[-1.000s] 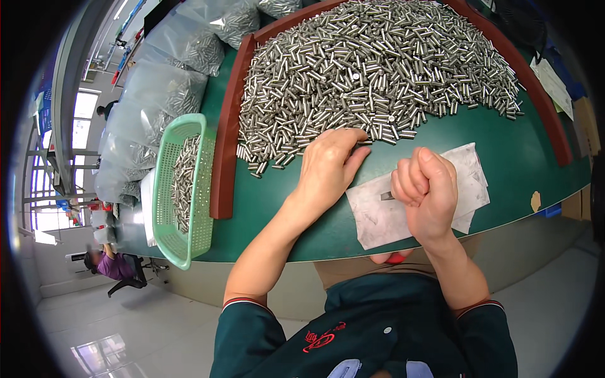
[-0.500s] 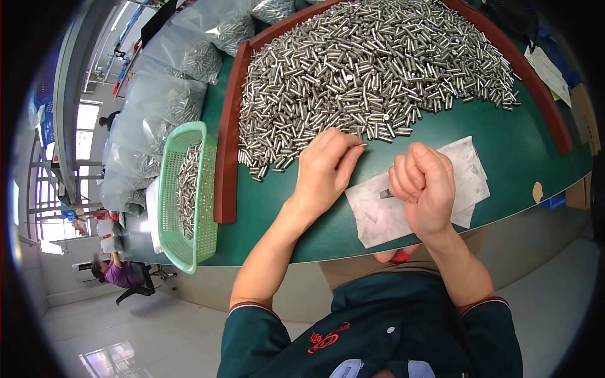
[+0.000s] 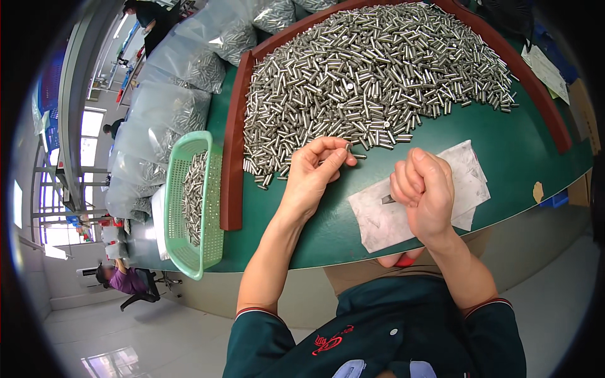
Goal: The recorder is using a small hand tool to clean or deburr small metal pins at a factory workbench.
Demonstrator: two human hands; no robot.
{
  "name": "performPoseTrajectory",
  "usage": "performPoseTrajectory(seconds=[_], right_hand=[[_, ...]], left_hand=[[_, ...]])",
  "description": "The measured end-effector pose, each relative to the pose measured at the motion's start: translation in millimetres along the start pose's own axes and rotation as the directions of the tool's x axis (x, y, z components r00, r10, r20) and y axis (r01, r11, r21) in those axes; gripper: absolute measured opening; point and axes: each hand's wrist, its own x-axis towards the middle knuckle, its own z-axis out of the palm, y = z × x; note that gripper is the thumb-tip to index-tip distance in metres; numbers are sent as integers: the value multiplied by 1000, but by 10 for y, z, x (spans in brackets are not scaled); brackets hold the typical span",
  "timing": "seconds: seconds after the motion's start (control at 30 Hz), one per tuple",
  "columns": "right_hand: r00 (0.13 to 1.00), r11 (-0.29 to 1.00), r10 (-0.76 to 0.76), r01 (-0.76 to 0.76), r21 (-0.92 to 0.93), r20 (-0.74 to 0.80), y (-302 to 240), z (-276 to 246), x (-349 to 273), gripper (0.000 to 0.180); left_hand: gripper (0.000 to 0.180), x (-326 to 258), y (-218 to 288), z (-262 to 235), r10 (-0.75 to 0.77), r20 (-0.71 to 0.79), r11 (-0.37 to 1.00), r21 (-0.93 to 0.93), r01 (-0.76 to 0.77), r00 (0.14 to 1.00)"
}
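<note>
Left hand [image 3: 315, 173] pinches pin [image 3: 348, 147] at pile [image 3: 372, 69] edge; right hand [image 3: 425, 192] fisted on tool [image 3: 386, 200].

Bright, even light, window glare at left, fisheye-bent edges, black rim.

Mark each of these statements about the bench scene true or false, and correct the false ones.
1. The left hand pinches a small metal pin at the edge of the pile of pins. True.
2. The right hand lies flat and open. False: it is closed in a fist around a small tool.
3. The green basket holds pins. True.
4. The white paper lies inside the basket. False: it lies on the green table.
</note>
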Motion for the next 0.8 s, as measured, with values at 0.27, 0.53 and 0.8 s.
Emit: performPoseTrajectory(seconds=[0.27, 0.53, 0.8], right_hand=[[1000, 1000, -2, 2, 4, -5, 4, -4, -16, 37], [1000, 1000, -20, 19, 10, 3, 32, -27, 5, 37], [999, 999, -25, 23, 38, 45, 24, -48, 5, 39]], left_hand=[[13, -26, 8, 5, 13, 39, 999, 34, -14, 999], [7, -333, 65, 229, 189, 319, 669, 651, -359, 929], [7, -312, -12, 225, 238, 342, 622, 665, -413, 909]])
